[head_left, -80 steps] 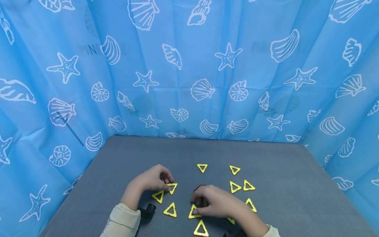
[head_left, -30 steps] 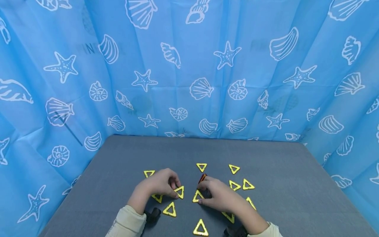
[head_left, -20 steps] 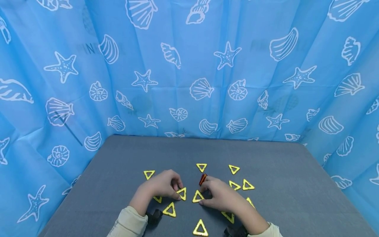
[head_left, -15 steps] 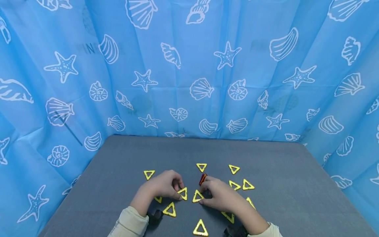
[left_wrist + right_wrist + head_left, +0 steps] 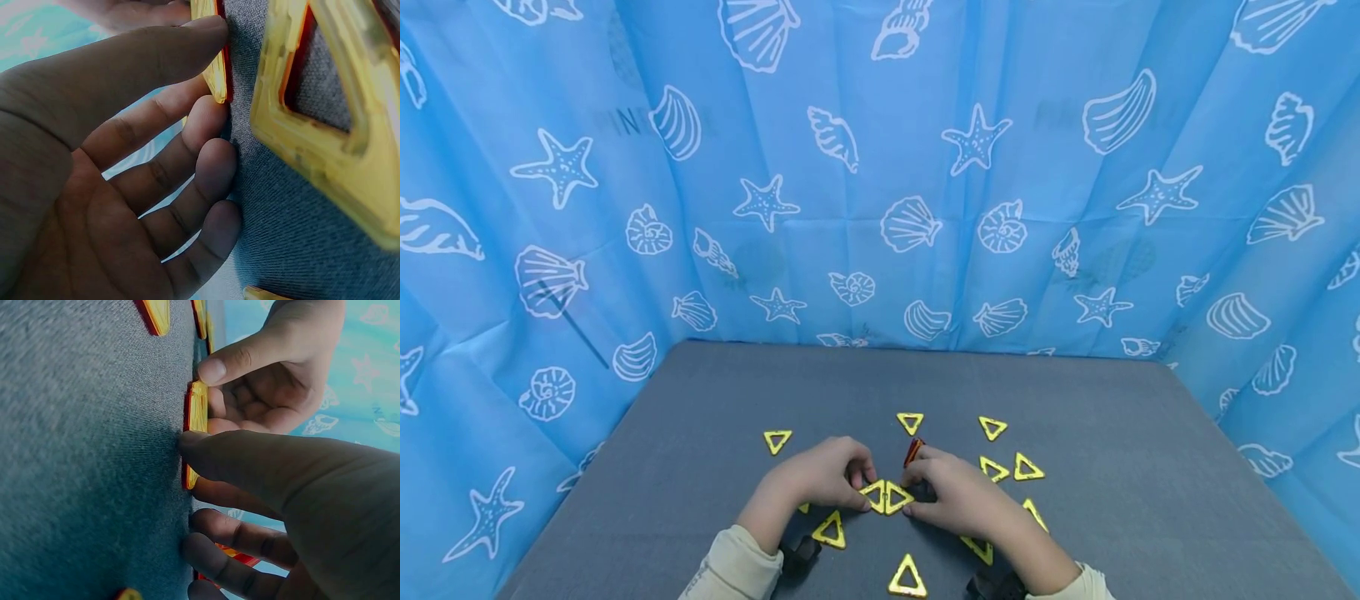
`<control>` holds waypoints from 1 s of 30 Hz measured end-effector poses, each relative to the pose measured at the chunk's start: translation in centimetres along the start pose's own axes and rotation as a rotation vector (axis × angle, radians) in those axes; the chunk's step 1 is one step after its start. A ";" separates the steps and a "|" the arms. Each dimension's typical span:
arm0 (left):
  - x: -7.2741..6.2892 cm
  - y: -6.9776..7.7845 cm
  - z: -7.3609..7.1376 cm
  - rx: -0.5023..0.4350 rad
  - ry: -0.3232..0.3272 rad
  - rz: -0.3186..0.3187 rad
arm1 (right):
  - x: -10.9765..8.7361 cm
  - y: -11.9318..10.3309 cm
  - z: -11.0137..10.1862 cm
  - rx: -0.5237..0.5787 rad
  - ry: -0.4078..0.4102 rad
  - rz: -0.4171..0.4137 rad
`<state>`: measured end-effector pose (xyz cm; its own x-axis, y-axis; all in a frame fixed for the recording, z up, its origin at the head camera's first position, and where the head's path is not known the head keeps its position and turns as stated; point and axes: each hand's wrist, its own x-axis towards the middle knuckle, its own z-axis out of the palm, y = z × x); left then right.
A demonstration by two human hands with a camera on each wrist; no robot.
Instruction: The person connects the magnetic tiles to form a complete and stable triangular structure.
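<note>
Two yellow triangular magnetic tiles lie edge to edge on the grey table. My left hand [image 5: 827, 473] pinches the left tile [image 5: 882, 497] by its outer corner, thumb on the near side; its other fingers are bent on the table in the left wrist view. My right hand [image 5: 955, 492] pinches the right tile [image 5: 908, 498]. In the right wrist view, both thumbs press the joined tiles [image 5: 199, 406], seen edge-on. A red-orange piece [image 5: 913, 452] stands tilted beside my right fingers; whether they hold it I cannot tell.
More yellow triangle tiles lie scattered: one near the front [image 5: 907, 587], one by my left wrist [image 5: 830, 542], one at far left [image 5: 777, 434], several on the right. A blue shell-print curtain [image 5: 880, 167] hangs behind the grey table [image 5: 1075, 400]. My right forearm partly covers some tiles.
My left hand has slid right with its tile, closing the gap. The right tile has turned, and the two tiles now meet along one edge. My right hand has hardly moved in the last second.
</note>
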<state>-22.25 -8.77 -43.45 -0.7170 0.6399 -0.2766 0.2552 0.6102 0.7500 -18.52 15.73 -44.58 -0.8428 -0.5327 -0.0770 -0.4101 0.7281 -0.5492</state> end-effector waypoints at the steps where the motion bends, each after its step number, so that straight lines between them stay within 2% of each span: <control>1: 0.0 0.1 0.0 0.000 0.001 -0.002 | 0.0 0.0 0.0 -0.001 0.000 0.001; 17: 0.1 0.2 0.2 -0.002 -0.005 0.001 | 0.0 0.1 0.0 0.007 -0.005 -0.008; 25: 0.2 -0.1 0.2 0.015 -0.002 0.003 | 0.1 0.2 -0.2 0.049 -0.015 -0.027; 30: 0.3 -0.2 0.2 0.039 0.003 0.019 | 0.2 0.3 -0.3 0.113 -0.001 -0.051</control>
<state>-22.36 -8.58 -43.83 -0.7136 0.6500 -0.2611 0.2938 0.6161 0.7309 -18.89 15.96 -44.54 -0.8214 -0.5684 -0.0470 -0.4106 0.6465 -0.6430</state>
